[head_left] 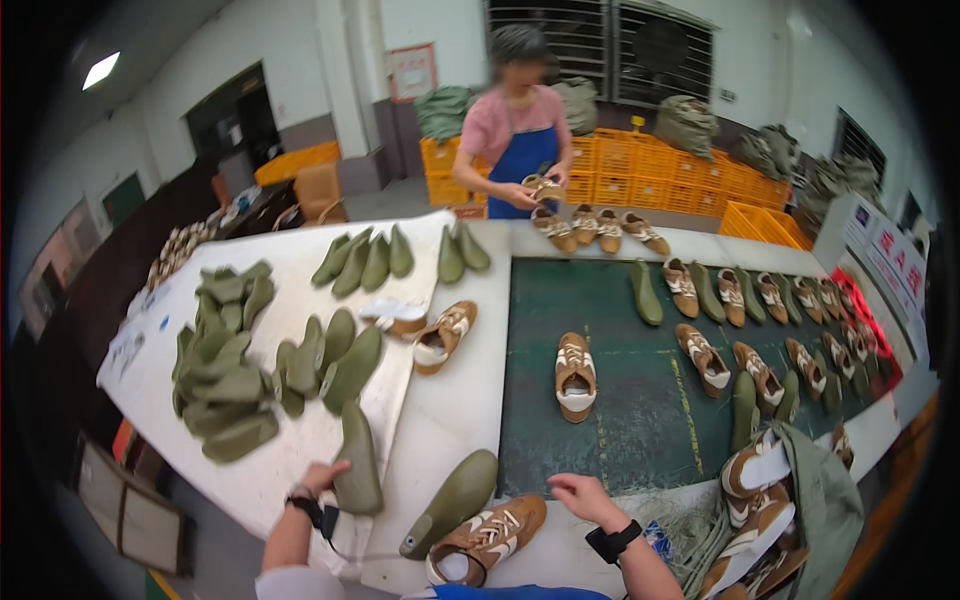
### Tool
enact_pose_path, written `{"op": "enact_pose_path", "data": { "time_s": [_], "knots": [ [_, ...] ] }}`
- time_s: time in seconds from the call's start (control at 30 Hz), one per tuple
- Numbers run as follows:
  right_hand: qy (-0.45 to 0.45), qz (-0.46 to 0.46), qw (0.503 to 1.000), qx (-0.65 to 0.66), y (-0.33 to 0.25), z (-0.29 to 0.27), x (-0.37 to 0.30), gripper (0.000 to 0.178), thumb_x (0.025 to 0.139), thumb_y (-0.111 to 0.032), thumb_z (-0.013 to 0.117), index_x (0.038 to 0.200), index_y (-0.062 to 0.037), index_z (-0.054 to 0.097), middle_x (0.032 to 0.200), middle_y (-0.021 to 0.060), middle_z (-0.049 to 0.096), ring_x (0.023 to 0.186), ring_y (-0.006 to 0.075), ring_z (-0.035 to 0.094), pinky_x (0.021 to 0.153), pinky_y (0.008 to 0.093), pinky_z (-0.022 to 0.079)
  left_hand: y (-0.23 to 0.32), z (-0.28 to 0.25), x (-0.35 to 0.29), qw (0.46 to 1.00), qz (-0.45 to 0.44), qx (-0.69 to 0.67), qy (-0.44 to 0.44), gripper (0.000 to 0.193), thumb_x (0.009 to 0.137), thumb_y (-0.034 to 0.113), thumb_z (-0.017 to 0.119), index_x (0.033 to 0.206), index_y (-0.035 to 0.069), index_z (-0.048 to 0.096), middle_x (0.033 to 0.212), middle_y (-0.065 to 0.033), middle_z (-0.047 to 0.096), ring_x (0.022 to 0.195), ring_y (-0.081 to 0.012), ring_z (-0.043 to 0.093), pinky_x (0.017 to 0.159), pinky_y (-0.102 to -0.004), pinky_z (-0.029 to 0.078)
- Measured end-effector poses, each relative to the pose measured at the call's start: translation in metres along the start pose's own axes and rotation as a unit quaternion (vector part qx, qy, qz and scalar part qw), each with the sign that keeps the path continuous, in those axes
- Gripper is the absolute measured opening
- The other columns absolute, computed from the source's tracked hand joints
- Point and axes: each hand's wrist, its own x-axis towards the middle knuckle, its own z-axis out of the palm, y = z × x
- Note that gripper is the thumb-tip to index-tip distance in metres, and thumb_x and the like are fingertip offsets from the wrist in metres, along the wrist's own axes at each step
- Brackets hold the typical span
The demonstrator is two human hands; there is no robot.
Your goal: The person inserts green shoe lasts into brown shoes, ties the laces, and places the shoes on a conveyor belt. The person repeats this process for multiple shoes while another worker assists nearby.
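My left hand (318, 480) is closed on the edge of a green shoe last (358, 462) at the near side of the white-covered table. Its thumb shows against the last, and the other fingers are partly hidden. My right hand (584, 497) is above the near edge of the green belt, holding nothing, its fingers loosely apart. Between my hands lie another green last (455, 500) and a brown sneaker (490, 538) with white stripes, close to my body. A single brown sneaker (576, 378) rests on the green belt (540, 450) ahead of my right hand.
Piled green lasts (225, 385) cover the table's left part. Rows of sneakers and lasts (730, 295) run along the belt's right. A green sack (815, 480) with sneakers stands near right. Across the table, a person (520, 130) in a blue apron holds a sneaker, before orange crates (650, 170).
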Motion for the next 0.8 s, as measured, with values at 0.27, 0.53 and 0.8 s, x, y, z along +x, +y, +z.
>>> {"op": "enact_pose_path", "data": {
  "time_s": [0.27, 0.53, 0.8],
  "knots": [
    [-0.067, -0.086, 0.945, 0.308, -0.060, 0.060, 0.012, 0.065, 0.089, -0.026, 0.062, 0.143, -0.0070, 0.030, 0.138, 0.0130, 0.044, 0.123, 0.0198, 0.046, 0.098, 0.0307, 0.040, 0.126, 0.111, -0.122, 0.920, 0.193, -0.200, -0.276, 0.040, 0.087, 0.029, 0.064, 0.110, -0.005, 0.060, 0.102, -0.0105, 0.066, 0.091, -0.0202, 0.065, 0.083, -0.0347, 0.052],
    [0.146, 0.078, 0.737, 0.655, 0.002, -0.028, -0.006, 0.047, 0.091, -0.024, 0.059, 0.131, -0.0088, 0.039, 0.124, 0.0081, 0.053, 0.110, 0.0214, 0.056, 0.084, 0.0408, 0.052, 0.183, 0.205, -0.207, 0.827, 0.327, -0.049, -0.455, 0.046, 0.093, 0.013, 0.056, 0.134, -0.001, 0.042, 0.124, -0.0116, 0.057, 0.111, -0.0166, 0.055, 0.096, -0.0299, 0.044],
    [0.180, 0.114, 0.565, 0.797, 0.136, -0.141, 0.034, 0.046, 0.092, -0.035, 0.055, 0.125, -0.0052, 0.045, 0.112, 0.0188, 0.055, 0.099, 0.0335, 0.057, 0.081, 0.0440, 0.054, 0.127, 0.163, -0.185, 0.902, 0.264, 0.007, -0.343, 0.035, 0.090, 0.007, 0.057, 0.122, -0.004, 0.052, 0.111, -0.0113, 0.064, 0.104, -0.0160, 0.059, 0.092, -0.0271, 0.045]
  ]
}}
